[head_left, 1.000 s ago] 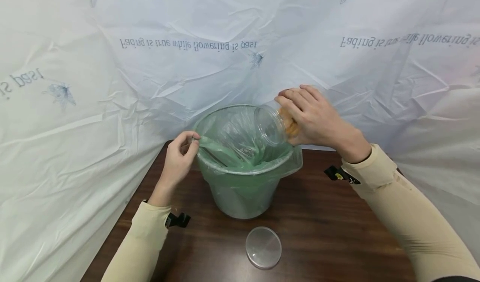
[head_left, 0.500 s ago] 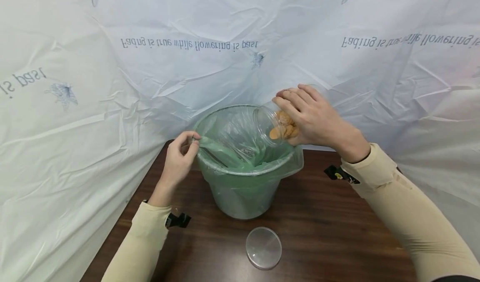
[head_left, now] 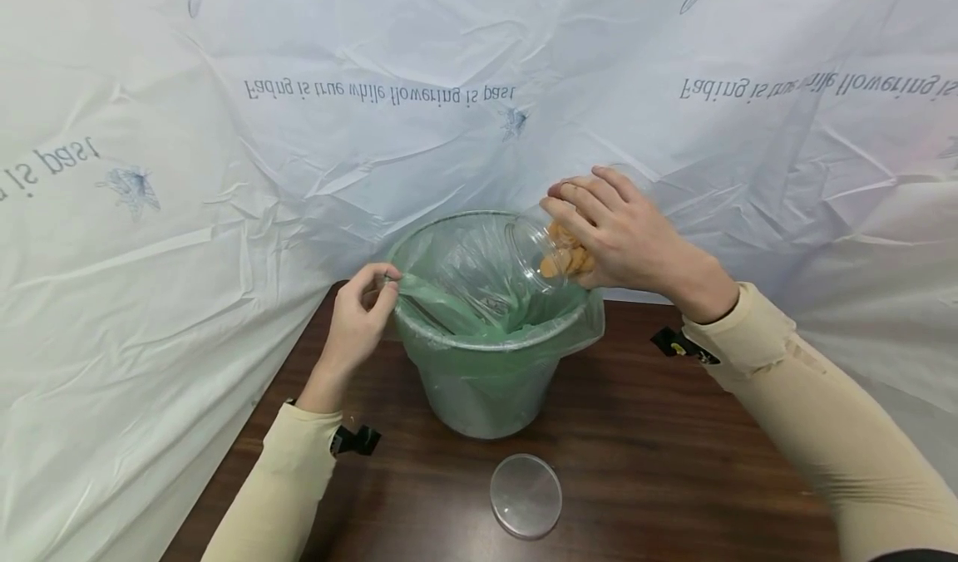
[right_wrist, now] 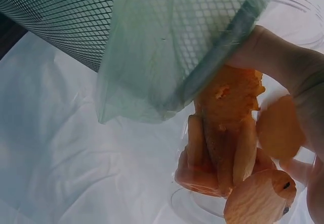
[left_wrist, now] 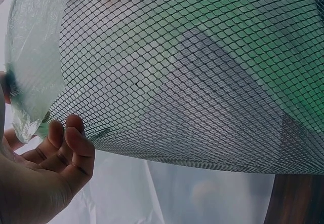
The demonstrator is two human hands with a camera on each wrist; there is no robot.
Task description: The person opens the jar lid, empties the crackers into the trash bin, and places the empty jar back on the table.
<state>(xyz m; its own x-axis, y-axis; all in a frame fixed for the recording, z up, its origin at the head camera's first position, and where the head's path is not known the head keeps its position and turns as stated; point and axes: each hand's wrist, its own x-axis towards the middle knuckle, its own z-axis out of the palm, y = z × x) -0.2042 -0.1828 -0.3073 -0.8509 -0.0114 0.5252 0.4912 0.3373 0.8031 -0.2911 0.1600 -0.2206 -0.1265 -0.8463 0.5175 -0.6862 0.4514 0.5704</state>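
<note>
A mesh waste bin (head_left: pixel 479 408), lined with a thin green bin bag (head_left: pixel 497 358) folded over its rim, stands on the table. My left hand (head_left: pixel 355 321) pinches the bag at the left side of the rim; in the left wrist view its other fingers curl beside the mesh (left_wrist: pixel 167 97). My right hand (head_left: pixel 624 238) grips a clear plastic jar (head_left: pixel 522 250) from above. The jar lies tipped, its open mouth over the right part of the bin. Orange-brown, round, flat biscuit-like pieces (head_left: pixel 565 263) are inside it, seen close up as biscuits (right_wrist: pixel 263 198) in the right wrist view.
A round clear lid (head_left: pixel 526 495) lies on the dark wooden table (head_left: pixel 644 462) in front of the bin. White printed sheeting (head_left: pixel 374 155) hangs behind and along both sides. Some of the bag sticks out past the rim at the right.
The biscuits have slid toward the jar's mouth, mostly within the first half second. The right hand has tipped the jar slightly further. The left hand and the lid have stayed put.
</note>
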